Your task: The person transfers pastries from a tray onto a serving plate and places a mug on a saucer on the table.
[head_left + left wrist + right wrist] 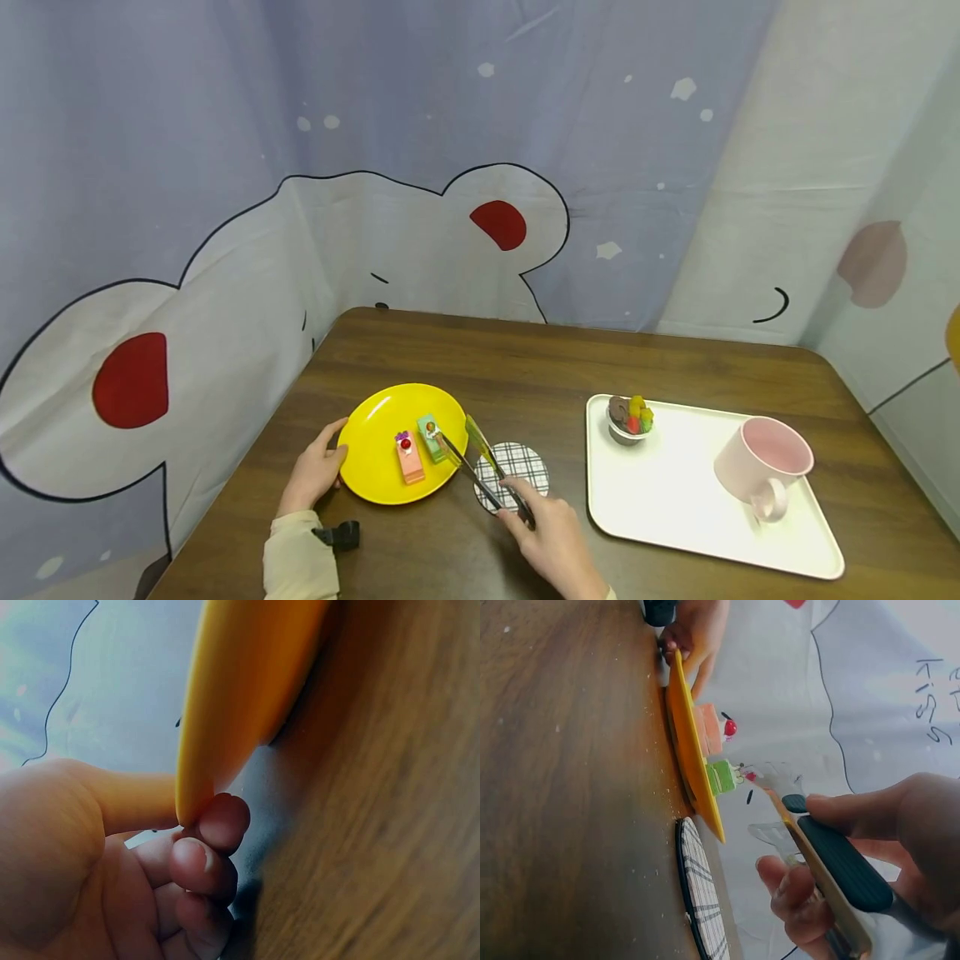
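Observation:
A yellow plate (367, 471) holds a pink cake slice (412, 468) and a green cake slice (435, 447), both topped with small red fruit. At the plate's left rim, my left hand (311, 471) pinches the edge, thumb above and curled fingers below, as the left wrist view shows. My right hand (553, 533) grips tongs (847, 862) with dark handles and clear tips. The tongs' arms are spread; one tip is right at the green slice's top, while the other stands apart over the plate's right edge. Both slices sit upright on the plate.
A round checked coaster (534, 468) lies under the tongs, close to the plate. To the right, a white tray (667, 508) carries a small dessert cup (626, 435) and a pink mug (742, 467). A printed curtain (420, 250) hangs behind the wooden table (420, 558).

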`<action>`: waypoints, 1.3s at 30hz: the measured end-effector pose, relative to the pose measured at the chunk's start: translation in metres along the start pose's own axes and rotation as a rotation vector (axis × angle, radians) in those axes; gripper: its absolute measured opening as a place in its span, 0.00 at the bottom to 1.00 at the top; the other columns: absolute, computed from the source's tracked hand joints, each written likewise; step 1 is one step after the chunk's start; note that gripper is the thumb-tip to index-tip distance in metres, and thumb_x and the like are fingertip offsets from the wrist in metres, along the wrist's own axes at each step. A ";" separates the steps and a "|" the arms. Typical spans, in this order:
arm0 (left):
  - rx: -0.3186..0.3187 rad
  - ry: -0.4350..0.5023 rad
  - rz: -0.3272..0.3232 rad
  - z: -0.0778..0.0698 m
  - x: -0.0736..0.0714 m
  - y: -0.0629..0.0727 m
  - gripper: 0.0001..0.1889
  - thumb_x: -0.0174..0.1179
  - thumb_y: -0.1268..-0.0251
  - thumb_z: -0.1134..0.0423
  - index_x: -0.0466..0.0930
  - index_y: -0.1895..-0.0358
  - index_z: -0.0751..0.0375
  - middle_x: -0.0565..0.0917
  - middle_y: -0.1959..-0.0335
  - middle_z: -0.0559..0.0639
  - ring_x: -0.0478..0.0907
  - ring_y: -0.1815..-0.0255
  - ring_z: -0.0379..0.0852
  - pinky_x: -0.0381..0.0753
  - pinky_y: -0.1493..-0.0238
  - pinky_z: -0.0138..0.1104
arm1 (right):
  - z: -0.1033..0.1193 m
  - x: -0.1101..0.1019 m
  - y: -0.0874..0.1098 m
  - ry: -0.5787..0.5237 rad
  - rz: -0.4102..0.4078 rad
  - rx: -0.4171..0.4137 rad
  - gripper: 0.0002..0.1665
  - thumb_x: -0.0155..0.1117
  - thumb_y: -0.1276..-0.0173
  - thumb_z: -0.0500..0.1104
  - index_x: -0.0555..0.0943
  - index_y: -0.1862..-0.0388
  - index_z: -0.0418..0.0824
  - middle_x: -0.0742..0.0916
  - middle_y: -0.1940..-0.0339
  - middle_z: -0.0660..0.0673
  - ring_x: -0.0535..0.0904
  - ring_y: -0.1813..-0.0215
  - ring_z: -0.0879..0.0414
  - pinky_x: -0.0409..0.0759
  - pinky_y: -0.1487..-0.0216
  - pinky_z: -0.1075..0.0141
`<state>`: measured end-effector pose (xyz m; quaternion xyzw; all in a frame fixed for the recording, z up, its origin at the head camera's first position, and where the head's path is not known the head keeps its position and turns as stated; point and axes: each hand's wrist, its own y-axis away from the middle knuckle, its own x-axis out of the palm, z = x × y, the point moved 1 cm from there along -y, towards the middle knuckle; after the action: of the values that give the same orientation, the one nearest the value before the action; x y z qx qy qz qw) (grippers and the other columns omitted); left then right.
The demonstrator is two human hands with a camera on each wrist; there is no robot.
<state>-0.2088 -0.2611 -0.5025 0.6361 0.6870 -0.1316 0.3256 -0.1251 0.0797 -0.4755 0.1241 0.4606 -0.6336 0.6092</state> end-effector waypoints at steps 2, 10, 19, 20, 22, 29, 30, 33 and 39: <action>0.004 0.000 0.000 0.000 0.000 0.000 0.28 0.43 0.26 0.62 0.53 0.25 0.56 0.75 0.80 0.49 0.70 0.83 0.44 0.71 0.75 0.33 | -0.001 0.000 0.001 -0.018 -0.034 -0.007 0.14 0.75 0.48 0.43 0.85 0.60 0.50 0.87 0.79 0.48 0.75 0.78 0.66 0.71 0.75 0.70; 0.019 -0.007 0.004 -0.001 -0.001 0.002 0.27 0.43 0.26 0.62 0.53 0.25 0.57 0.76 0.78 0.51 0.70 0.83 0.43 0.71 0.76 0.34 | -0.006 -0.007 0.003 -0.063 -0.109 0.023 0.07 0.70 0.41 0.40 0.88 0.63 0.48 0.90 0.72 0.52 0.85 0.70 0.63 0.79 0.67 0.68; 0.025 -0.011 0.000 -0.002 -0.001 0.004 0.27 0.44 0.26 0.62 0.53 0.26 0.58 0.76 0.79 0.50 0.70 0.83 0.44 0.70 0.76 0.34 | -0.019 -0.023 0.004 -0.104 -0.159 0.066 0.15 0.70 0.46 0.30 0.88 0.60 0.43 0.91 0.69 0.45 0.74 0.75 0.73 0.73 0.74 0.76; 0.024 -0.012 0.000 -0.002 -0.001 0.004 0.27 0.44 0.26 0.62 0.53 0.26 0.58 0.76 0.79 0.50 0.70 0.83 0.44 0.70 0.76 0.34 | -0.022 -0.025 0.005 -0.110 -0.159 0.083 0.15 0.71 0.47 0.30 0.88 0.60 0.43 0.90 0.71 0.46 0.73 0.76 0.74 0.72 0.74 0.76; 0.024 -0.012 0.002 -0.002 -0.001 0.004 0.27 0.44 0.26 0.62 0.53 0.26 0.58 0.75 0.79 0.50 0.70 0.83 0.43 0.70 0.76 0.34 | -0.026 -0.029 0.006 -0.090 -0.175 0.097 0.15 0.73 0.48 0.31 0.89 0.61 0.43 0.90 0.73 0.48 0.73 0.74 0.74 0.74 0.73 0.75; 0.011 -0.010 0.007 0.000 -0.001 0.003 0.27 0.43 0.25 0.62 0.52 0.25 0.57 0.74 0.80 0.49 0.70 0.83 0.44 0.70 0.75 0.34 | -0.042 -0.047 0.011 -0.036 -0.214 0.185 0.17 0.75 0.52 0.31 0.89 0.61 0.44 0.85 0.79 0.54 0.67 0.76 0.74 0.72 0.74 0.75; 0.007 -0.011 0.008 0.000 -0.001 0.003 0.28 0.43 0.25 0.62 0.52 0.25 0.57 0.74 0.80 0.49 0.70 0.82 0.44 0.70 0.74 0.34 | -0.044 -0.050 0.012 -0.034 -0.229 0.199 0.17 0.76 0.52 0.31 0.89 0.62 0.44 0.85 0.79 0.54 0.67 0.76 0.74 0.71 0.74 0.75; -0.003 -0.017 0.009 0.001 -0.001 0.003 0.28 0.43 0.25 0.61 0.52 0.25 0.56 0.74 0.80 0.49 0.70 0.81 0.44 0.71 0.73 0.34 | -0.050 -0.060 0.013 -0.016 -0.278 0.221 0.17 0.77 0.53 0.32 0.90 0.62 0.44 0.85 0.80 0.53 0.68 0.78 0.75 0.69 0.76 0.78; 0.002 -0.009 0.018 0.001 -0.001 0.002 0.28 0.43 0.24 0.61 0.52 0.25 0.57 0.74 0.78 0.50 0.70 0.80 0.44 0.70 0.73 0.34 | -0.065 -0.078 0.018 0.032 -0.340 0.281 0.17 0.78 0.53 0.33 0.89 0.61 0.43 0.86 0.81 0.51 0.69 0.80 0.82 0.68 0.77 0.79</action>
<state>-0.2068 -0.2618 -0.5024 0.6421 0.6795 -0.1322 0.3293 -0.1177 0.1815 -0.4628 0.1385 0.3916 -0.7831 0.4629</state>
